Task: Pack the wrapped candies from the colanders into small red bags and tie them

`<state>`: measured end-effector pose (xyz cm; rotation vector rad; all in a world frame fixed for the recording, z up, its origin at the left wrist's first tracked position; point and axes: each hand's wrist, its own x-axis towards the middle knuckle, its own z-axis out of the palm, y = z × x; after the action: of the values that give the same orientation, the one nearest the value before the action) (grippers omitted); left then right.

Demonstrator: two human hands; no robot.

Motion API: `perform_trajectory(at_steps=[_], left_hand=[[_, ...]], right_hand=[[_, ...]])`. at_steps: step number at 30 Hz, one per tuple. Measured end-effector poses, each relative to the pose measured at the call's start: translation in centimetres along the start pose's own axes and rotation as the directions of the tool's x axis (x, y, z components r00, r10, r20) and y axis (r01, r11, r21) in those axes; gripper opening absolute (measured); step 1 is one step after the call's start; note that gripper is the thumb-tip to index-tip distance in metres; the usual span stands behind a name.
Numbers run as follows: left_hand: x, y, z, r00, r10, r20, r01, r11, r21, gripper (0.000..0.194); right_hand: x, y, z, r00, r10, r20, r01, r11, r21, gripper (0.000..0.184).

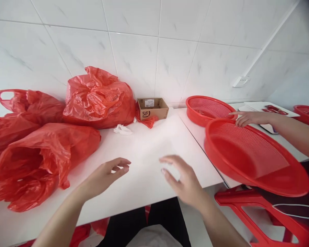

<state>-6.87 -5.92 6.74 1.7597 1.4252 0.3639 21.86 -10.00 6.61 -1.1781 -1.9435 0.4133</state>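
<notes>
My left hand hovers above the white table, fingers apart and slightly curled, holding nothing. Across from it my right hand is also in the air over the table's front part, its thumb and fingers spread with nothing between them. The nearest thing to my left hand is a red plastic bag lying on its side with its mouth toward me. Right of my right hand a large red plastic basket is tilted, its rim gripped by another person's hand.
More red bags, a full one among them, line the back left. Beside them stand a small open cardboard box and a crumpled white tissue. A second red basket sits behind the tilted one. A red stool is at lower right.
</notes>
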Motion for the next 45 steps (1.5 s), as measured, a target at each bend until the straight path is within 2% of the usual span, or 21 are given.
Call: perform_trajectory(at_steps=[3,5,6,7,9,13,15,16,21,24,26,28,30,31,35,36,39,41,42,43,45], left_hand=[[-2.3,-1.8,1.3,0.995,-0.054,-0.078,0.052,0.998,-0.027,0.039],[-4.6,-3.2,1.1,0.96,-0.117,-0.255,0.107,0.993,-0.054,0.041],[-5.9,-4.0,0.7,0.917,-0.154,-0.367,0.132,0.988,-0.085,0.041],[-7.3,-4.7,0.2,0.857,-0.195,-0.477,0.155,0.98,-0.121,0.041],[-10.0,-5.9,-1.0,0.707,-0.273,-0.652,0.2,0.962,-0.186,0.04],[-13.2,-7.5,-3.2,0.414,-0.37,-0.832,0.367,0.904,-0.22,0.033],[-12.9,-8.1,-4.1,0.33,-0.335,-0.883,0.45,0.878,-0.165,0.032],[-12.4,-8.4,-4.5,0.319,-0.3,-0.899,0.482,0.868,-0.119,0.033],[-9.4,-10.0,-5.8,0.36,-0.214,-0.908,0.584,0.811,0.041,0.056],[-8.9,-11.1,-5.5,0.341,-0.258,-0.904,0.652,0.758,0.029,0.067],[-9.2,-12.1,-5.1,0.351,-0.311,-0.884,0.671,0.742,0.005,0.064],[-9.6,-13.1,-4.9,0.38,-0.363,-0.851,0.666,0.745,-0.021,0.049],[-10.2,-13.7,-5.0,0.379,-0.39,-0.839,0.65,0.757,-0.059,0.034],[-10.5,-13.9,-5.2,0.353,-0.388,-0.851,0.64,0.764,-0.083,0.031],[-11.3,-13.6,-6.1,0.165,-0.301,-0.939,0.582,0.799,-0.154,0.045],[-11.3,-13.5,-6.3,0.146,-0.279,-0.949,0.566,0.811,-0.151,0.051],[-10.6,-13.9,-6.2,0.207,-0.27,-0.94,0.516,0.847,-0.129,0.059],[-10.1,-14.4,-5.8,0.243,-0.295,-0.924,0.483,0.863,-0.148,0.041],[-10.0,-14.5,-5.5,0.22,-0.3,-0.928,0.465,0.869,-0.17,0.033],[-10.0,-14.5,-5.3,0.169,-0.293,-0.941,0.441,0.876,-0.194,0.031],[-10.5,-13.7,-4.9,0.001,-0.239,-0.971,0.375,0.9,-0.221,0.036]], right_hand=[[5.8,7.1,-2.2,0.979,0.062,-0.193,-0.099,0.976,-0.192,0.039],[9.4,12.7,-5.4,0.93,0.199,-0.308,-0.32,0.851,-0.416,0.052],[10.8,15.3,-7.2,0.903,0.274,-0.331,-0.417,0.748,-0.517,0.059],[11.8,17.6,-9.0,0.873,0.345,-0.344,-0.487,0.641,-0.593,0.063],[12.9,21.3,-12.3,0.829,0.428,-0.36,-0.558,0.58,-0.594,0.06],[12.6,24.8,-15.4,0.769,0.519,-0.373,-0.625,0.488,-0.609,0.023],[12.1,25.3,-15.4,0.772,0.521,-0.364,-0.615,0.469,-0.634,0.012],[11.8,25.4,-15.0,0.786,0.51,-0.35,-0.596,0.473,-0.649,0.014],[9.7,24.9,-12.3,0.93,0.289,-0.228,-0.357,0.554,-0.752,0.023],[9.0,23.4,-10.6,0.965,0.174,-0.197,-0.262,0.586,-0.767,0.023],[9.4,21.8,-9.5,0.98,0.103,-0.173,-0.199,0.617,-0.761,0.021],[10.0,20.0,-8.3,0.985,0.068,-0.157,-0.162,0.657,-0.737,0.021],[10.6,18.2,-6.8,0.987,0.073,-0.142,-0.152,0.701,-0.697,0.025],[10.8,17.4,-6.1,0.988,0.079,-0.134,-0.149,0.72,-0.678,0.028],[10.4,14.9,-3.0,0.996,0.029,-0.088,-0.079,0.753,-0.654,0.034],[10.2,14.2,-2.4,0.996,-0.004,-0.09,-0.056,0.755,-0.653,0.036],[9.7,11.4,-0.5,0.986,-0.105,-0.132,0.009,0.814,-0.581,0.038],[9.1,8.9,1.0,0.984,-0.13,-0.122,0.065,0.899,-0.433,0.036],[8.7,7.5,1.9,0.988,-0.129,-0.09,0.091,0.937,-0.336,0.033],[8.2,6.1,2.8,0.991,-0.124,-0.044,0.11,0.964,-0.241,0.029],[7.0,3.4,4.6,0.992,-0.115,0.05,0.119,0.989,-0.084,0.024]])
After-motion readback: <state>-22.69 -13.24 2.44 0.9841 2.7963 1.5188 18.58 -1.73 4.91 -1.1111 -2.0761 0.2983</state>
